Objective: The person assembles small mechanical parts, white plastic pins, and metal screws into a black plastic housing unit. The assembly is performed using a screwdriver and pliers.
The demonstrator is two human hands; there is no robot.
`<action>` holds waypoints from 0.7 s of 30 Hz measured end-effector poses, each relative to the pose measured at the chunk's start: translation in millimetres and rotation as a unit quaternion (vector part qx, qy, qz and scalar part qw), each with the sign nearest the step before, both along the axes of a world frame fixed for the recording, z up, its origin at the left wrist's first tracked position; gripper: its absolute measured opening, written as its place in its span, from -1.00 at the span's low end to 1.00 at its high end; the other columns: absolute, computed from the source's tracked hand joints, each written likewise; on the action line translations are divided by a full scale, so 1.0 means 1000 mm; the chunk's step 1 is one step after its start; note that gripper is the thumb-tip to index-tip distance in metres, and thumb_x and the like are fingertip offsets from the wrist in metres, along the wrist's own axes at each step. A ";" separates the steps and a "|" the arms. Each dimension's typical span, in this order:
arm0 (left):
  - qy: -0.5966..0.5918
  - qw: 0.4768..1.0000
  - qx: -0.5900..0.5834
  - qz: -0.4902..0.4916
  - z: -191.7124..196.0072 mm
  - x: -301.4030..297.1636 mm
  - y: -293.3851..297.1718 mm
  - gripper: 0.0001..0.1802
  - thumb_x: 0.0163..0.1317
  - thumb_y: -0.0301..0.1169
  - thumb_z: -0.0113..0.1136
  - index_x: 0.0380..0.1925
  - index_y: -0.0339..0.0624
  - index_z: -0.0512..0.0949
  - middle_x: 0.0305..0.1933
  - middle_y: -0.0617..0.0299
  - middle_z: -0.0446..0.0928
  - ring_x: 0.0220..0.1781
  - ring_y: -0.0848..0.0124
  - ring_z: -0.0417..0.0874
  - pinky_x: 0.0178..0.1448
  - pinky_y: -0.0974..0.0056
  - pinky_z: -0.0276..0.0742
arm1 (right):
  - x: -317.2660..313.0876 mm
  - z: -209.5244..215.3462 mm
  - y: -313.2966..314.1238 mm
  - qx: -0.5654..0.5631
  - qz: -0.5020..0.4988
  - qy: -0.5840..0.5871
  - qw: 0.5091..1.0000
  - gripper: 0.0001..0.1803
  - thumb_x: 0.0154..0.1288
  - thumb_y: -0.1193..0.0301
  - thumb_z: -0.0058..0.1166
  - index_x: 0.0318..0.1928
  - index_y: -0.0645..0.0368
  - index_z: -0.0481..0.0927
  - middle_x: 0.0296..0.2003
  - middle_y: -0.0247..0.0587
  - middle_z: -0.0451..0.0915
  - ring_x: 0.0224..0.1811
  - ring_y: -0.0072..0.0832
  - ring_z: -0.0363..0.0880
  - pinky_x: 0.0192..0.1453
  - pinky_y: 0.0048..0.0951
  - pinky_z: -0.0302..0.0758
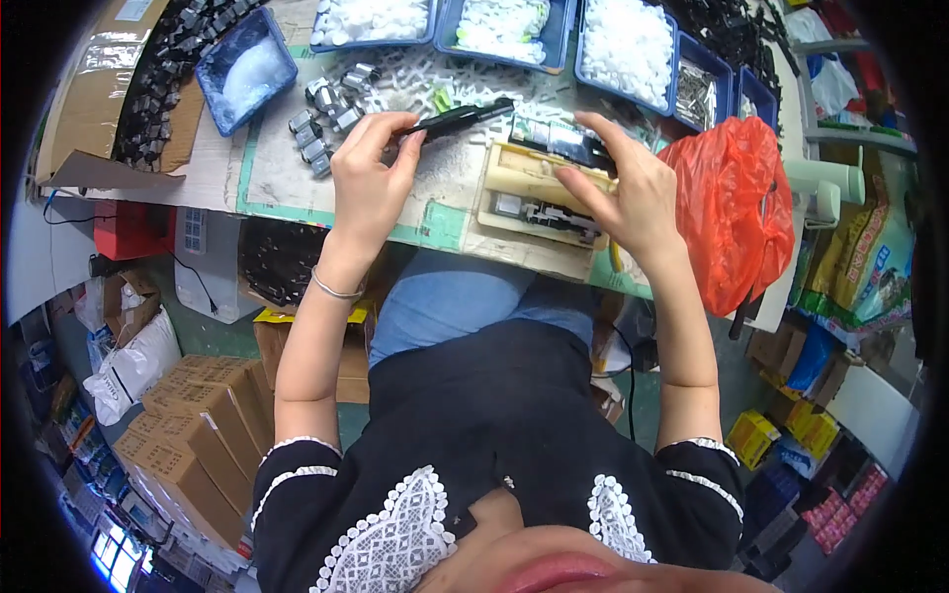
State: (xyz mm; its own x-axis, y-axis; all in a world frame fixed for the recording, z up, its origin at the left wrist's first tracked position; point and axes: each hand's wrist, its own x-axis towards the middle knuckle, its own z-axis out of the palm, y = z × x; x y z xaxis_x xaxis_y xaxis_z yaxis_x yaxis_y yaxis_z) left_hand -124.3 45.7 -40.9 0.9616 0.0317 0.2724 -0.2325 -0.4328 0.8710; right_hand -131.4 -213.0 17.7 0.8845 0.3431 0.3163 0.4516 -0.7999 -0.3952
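My left hand (374, 176) pinches one end of a long, narrow black plastic part (463, 121) between thumb and fingers. The part is raised over the bench and points away to the right. My right hand (638, 188) has its thumb and fingers apart over the right side of a cream-coloured block fixture (539, 176). A dark piece with a clear, shiny top (556, 138) lies at the fixture's far side, near my right fingertips. In the fixture's near slot sits a grey and black metal assembly (544, 212). Whether my right fingers touch anything, I cannot tell.
Blue trays (623, 54) of small white parts line the far side. Grey metal pieces (314, 143) and scattered white parts lie left of the fixture. A red plastic bag (732, 212) hangs at the right edge. A cardboard box (99, 89) with black parts stands left.
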 end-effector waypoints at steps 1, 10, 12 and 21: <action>-0.080 0.986 0.143 0.006 0.001 -0.001 -0.001 -0.74 0.03 -0.61 0.23 -0.21 -0.31 0.58 -0.17 0.11 0.58 -0.10 0.30 0.60 0.00 0.30 0.51 | -0.008 0.000 -0.003 -0.001 -0.003 0.004 1.000 -0.55 0.11 0.20 0.22 -0.01 0.10 0.51 -0.30 -0.11 0.62 -0.30 -0.24 0.61 -0.24 -0.34 0.50; -0.054 0.941 0.053 -0.331 0.042 -0.051 -0.050 -0.62 -0.06 -0.58 0.29 -0.14 -0.24 0.56 -0.16 0.05 0.57 -0.18 0.15 0.61 -0.13 0.20 0.54 | -0.060 0.002 -0.001 0.013 0.082 0.049 0.995 -0.59 -0.14 0.21 0.33 -0.29 0.15 0.54 -0.53 -0.26 0.56 -0.48 -0.30 0.59 -0.39 -0.36 0.47; -0.084 0.935 0.072 -0.337 0.041 -0.049 -0.049 -0.61 -0.06 -0.60 0.28 -0.13 -0.24 0.55 -0.16 0.05 0.57 -0.21 0.15 0.62 -0.16 0.21 0.55 | -0.065 0.009 -0.007 0.020 0.053 0.078 0.995 -0.57 -0.12 0.16 0.31 -0.29 0.15 0.51 -0.53 -0.24 0.54 -0.43 -0.29 0.57 -0.37 -0.32 0.45; -0.047 0.985 0.037 -0.159 0.043 -0.035 -0.055 -0.67 0.01 -0.64 0.26 -0.16 -0.27 0.57 -0.16 0.07 0.60 -0.13 0.22 0.61 -0.03 0.27 0.47 | -0.034 0.005 -0.224 -0.008 -0.412 -0.001 0.911 -0.72 0.26 0.32 0.01 -0.20 0.29 0.59 -0.30 0.04 0.60 -0.23 -0.12 0.59 -0.11 -0.25 0.46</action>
State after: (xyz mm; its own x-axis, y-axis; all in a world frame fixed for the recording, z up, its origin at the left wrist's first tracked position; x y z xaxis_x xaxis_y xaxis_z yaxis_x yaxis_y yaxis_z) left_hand -159.6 -9.7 2.2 0.8902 -0.2906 0.3509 -0.4447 -0.3873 0.8076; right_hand -164.9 -436.6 22.7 0.8437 -0.4323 0.3183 -0.3038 -0.8733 -0.3808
